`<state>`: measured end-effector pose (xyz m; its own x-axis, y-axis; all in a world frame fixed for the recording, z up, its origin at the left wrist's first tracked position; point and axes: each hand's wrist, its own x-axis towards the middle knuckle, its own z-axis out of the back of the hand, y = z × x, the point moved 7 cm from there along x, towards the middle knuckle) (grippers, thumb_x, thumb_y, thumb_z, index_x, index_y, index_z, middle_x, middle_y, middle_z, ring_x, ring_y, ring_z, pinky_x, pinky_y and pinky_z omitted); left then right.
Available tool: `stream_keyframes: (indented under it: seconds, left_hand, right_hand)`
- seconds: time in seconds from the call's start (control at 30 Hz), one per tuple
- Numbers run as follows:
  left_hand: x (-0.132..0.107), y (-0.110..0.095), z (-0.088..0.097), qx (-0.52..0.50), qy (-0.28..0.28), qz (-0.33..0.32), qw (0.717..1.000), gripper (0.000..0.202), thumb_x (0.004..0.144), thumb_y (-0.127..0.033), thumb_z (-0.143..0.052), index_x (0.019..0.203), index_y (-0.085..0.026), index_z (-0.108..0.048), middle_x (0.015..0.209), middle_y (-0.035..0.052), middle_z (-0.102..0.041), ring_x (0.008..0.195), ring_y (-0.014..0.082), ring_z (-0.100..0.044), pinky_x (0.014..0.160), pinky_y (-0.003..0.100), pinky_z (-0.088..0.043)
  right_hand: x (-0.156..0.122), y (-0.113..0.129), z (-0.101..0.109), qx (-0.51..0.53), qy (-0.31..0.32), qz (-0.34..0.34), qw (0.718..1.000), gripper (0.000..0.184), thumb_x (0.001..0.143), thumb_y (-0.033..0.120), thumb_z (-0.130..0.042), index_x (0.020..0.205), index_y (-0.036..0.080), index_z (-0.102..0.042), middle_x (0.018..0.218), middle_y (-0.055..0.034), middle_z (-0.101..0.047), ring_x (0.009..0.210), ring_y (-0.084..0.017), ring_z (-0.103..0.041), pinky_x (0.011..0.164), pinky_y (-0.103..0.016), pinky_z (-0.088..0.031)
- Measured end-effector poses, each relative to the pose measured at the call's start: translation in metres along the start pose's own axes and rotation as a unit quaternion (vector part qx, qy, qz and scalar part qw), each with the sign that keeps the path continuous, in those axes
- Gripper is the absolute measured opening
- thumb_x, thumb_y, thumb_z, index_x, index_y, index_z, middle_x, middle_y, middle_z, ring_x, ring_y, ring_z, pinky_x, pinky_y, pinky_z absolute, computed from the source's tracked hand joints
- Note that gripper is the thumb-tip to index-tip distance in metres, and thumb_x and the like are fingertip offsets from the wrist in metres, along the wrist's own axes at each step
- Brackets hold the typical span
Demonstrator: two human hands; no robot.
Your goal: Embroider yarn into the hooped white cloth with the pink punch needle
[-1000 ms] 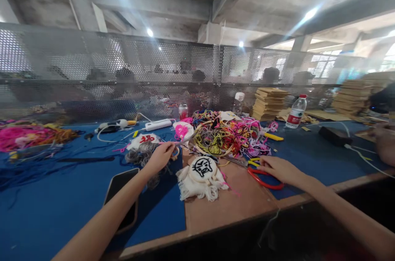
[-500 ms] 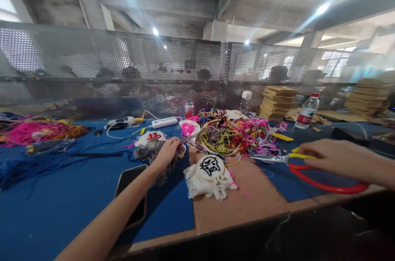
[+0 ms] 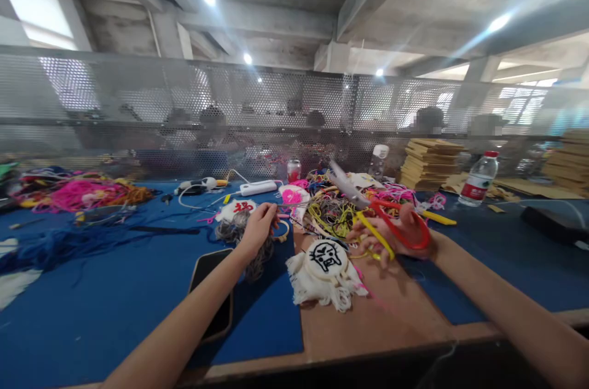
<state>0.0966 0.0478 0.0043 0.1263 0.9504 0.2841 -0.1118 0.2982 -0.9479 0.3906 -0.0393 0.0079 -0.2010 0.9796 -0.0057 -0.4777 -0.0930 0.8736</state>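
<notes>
My right hand (image 3: 402, 235) has scissors (image 3: 352, 186) in it, with red and yellow handles and silver blades that point up and left, smeared by motion. Below them lies a white fringed cloth in a small hoop (image 3: 326, 259), stitched with a black face. My left hand (image 3: 261, 226) is pinched closed beside a bundle of grey yarn (image 3: 234, 231); what its fingertips hold is too small to name. Close to those fingers is another small hoop (image 3: 285, 231). Behind both hands spreads a heap of coloured yarn (image 3: 338, 211).
A phone (image 3: 219, 300) lies beneath my left forearm. Further back stand a drink can (image 3: 293, 170), a water bottle (image 3: 479, 179) and a stack of brown packets (image 3: 427, 163). Pink and blue yarn (image 3: 78, 194) covers the table's left side. A perforated metal screen (image 3: 276, 107) runs behind.
My right hand has swung left with the scissors, whose blades turned from level to pointing upward, over the yarn heap. My left hand stays pinched by the grey yarn. The view has shifted slightly.
</notes>
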Motion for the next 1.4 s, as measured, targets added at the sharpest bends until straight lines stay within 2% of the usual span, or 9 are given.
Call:
stream_keyframes:
  seconds: [0.17,0.4,0.6,0.77,0.97,1.17,1.23,1.3,1.4]
  left_hand:
    - [-0.002,-0.001,-0.002,0.01,0.002,-0.009,1.0,0.028,0.078,-0.045,-0.044,0.073,-0.017,-0.047,0.057,-0.0041,-0.047,0.046,0.0089,-0.045,0.039,0.019,-0.033]
    - [-0.003,0.0,-0.003,0.023,-0.001,-0.004,1.0,0.027,0.078,-0.044,-0.043,0.073,-0.018,-0.047,0.056,-0.0047,-0.046,0.044,0.0089,-0.043,0.038,0.02,-0.032]
    - [-0.009,-0.011,-0.009,0.015,0.023,-0.025,0.999,0.027,0.08,-0.044,-0.041,0.07,-0.019,-0.043,0.054,-0.0055,-0.042,0.045,0.0087,-0.039,0.042,0.02,-0.031]
    - [-0.025,-0.038,-0.027,0.12,0.098,-0.152,0.976,0.026,0.083,-0.037,-0.039,0.068,-0.017,-0.048,0.059,-0.0032,-0.043,0.056,0.0104,-0.039,0.054,0.022,-0.032]
    - [-0.02,-0.033,-0.02,0.151,0.052,-0.147,0.976,0.026,0.082,-0.036,-0.039,0.067,-0.017,-0.048,0.062,-0.0018,-0.046,0.061,0.0121,-0.041,0.058,0.024,-0.032]
    - [-0.004,0.002,-0.008,0.04,0.018,-0.006,0.999,0.023,0.079,-0.038,-0.04,0.07,-0.018,-0.044,0.049,-0.0068,-0.034,0.042,0.0088,-0.032,0.042,0.021,-0.027]
    - [-0.003,0.007,-0.007,0.079,0.019,0.003,0.997,0.019,0.079,-0.037,-0.04,0.076,-0.018,-0.046,0.053,-0.0049,-0.042,0.046,0.0108,-0.04,0.045,0.022,-0.032]
    - [-0.003,0.004,-0.006,0.198,0.03,-0.027,0.979,0.019,0.077,-0.033,-0.045,0.087,-0.018,-0.049,0.068,0.0009,-0.054,0.062,0.0162,-0.052,0.058,0.027,-0.04]
    - [-0.007,-0.004,-0.004,0.444,0.021,-0.079,0.892,0.034,0.075,-0.033,-0.049,0.106,-0.018,-0.05,0.101,0.0116,-0.058,0.098,0.0276,-0.05,0.083,0.038,-0.036]
  right_hand:
    - [-0.002,0.012,-0.032,0.028,0.092,-0.046,0.994,0.054,0.084,0.057,-0.023,0.099,0.014,-0.052,0.08,-0.0109,-0.063,0.069,-0.019,-0.061,0.055,-0.03,-0.049]
    - [-0.008,0.024,-0.041,0.055,0.103,-0.101,0.988,0.054,0.083,0.06,-0.026,0.093,0.014,-0.051,0.078,-0.0101,-0.064,0.063,-0.017,-0.062,0.053,-0.027,-0.048]
    - [0.003,0.031,-0.063,0.119,0.131,-0.055,0.983,0.052,0.084,0.059,-0.025,0.09,0.014,-0.052,0.071,-0.0067,-0.062,0.055,-0.014,-0.06,0.048,-0.023,-0.046]
    - [0.031,0.048,-0.074,0.136,0.077,0.045,0.987,0.042,0.084,0.053,-0.037,0.091,0.014,-0.053,0.074,-0.0047,-0.061,0.053,-0.011,-0.056,0.044,-0.023,-0.046]
    - [0.068,0.059,-0.041,0.06,-0.016,0.064,0.996,0.032,0.085,0.032,-0.049,0.113,0.015,-0.049,0.111,-0.0077,-0.053,0.094,-0.018,-0.055,0.077,-0.039,-0.048]
    - [0.075,0.032,0.012,-0.014,-0.167,0.062,0.984,0.035,0.082,0.044,-0.046,0.104,0.017,-0.053,0.102,-0.0092,-0.056,0.091,-0.022,-0.053,0.069,-0.034,-0.046]
    - [0.066,0.012,0.032,-0.083,-0.262,0.049,0.96,0.037,0.079,0.047,-0.046,0.099,0.017,-0.053,0.098,-0.0101,-0.057,0.093,-0.025,-0.051,0.07,-0.034,-0.042]
    - [0.053,-0.006,0.051,-0.274,-0.36,-0.014,0.892,0.041,0.074,0.051,-0.049,0.097,0.018,-0.053,0.093,-0.0103,-0.059,0.089,-0.027,-0.054,0.069,-0.034,-0.041]
    - [0.048,-0.028,0.064,-0.407,-0.348,-0.089,0.84,0.046,0.07,0.055,-0.05,0.1,0.02,-0.053,0.088,-0.0092,-0.062,0.082,-0.026,-0.058,0.063,-0.032,-0.04]
